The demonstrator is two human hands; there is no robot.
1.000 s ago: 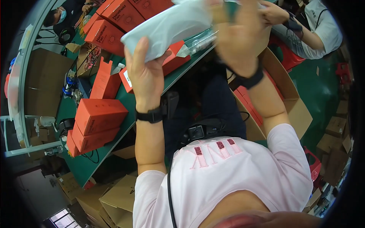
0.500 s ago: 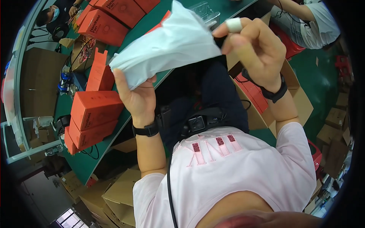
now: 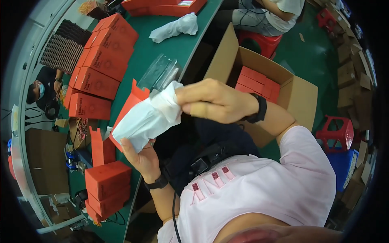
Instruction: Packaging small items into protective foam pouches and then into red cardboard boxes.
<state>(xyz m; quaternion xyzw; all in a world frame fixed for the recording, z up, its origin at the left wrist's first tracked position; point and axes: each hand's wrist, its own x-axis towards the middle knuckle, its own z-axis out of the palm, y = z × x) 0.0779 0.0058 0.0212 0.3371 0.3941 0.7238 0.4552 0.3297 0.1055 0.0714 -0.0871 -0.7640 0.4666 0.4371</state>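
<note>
A white wrapping bag [image 3: 144, 121], soft and crumpled, hangs in front of me above the table's edge. My left hand [image 3: 144, 160] is closed round its lower end, thumb on the near side. My right hand [image 3: 216, 99] pinches its upper end, which is gathered and bunched. What the bag contains is hidden. Right behind it lies an open red carton [image 3: 135, 95], partly covered by the bag. Beyond my right hand's fingertips sits a clear plastic tray [image 3: 158, 73] on the table.
A similar white wrapped bundle [image 3: 174, 28] lies farther off on the green table [image 3: 139, 52]. Red boxes [image 3: 95, 81] stand in a row at left, with more stacked boxes [image 3: 107, 180] nearer. An open cardboard carton [image 3: 300, 95] holding red boxes is at right. Another person [image 3: 279, 16] sits beyond.
My right hand has moved from beside the bag onto its upper end and now pinches it. The bag's end has become bunched. The view has shifted, bringing more table and the carton into sight.
</note>
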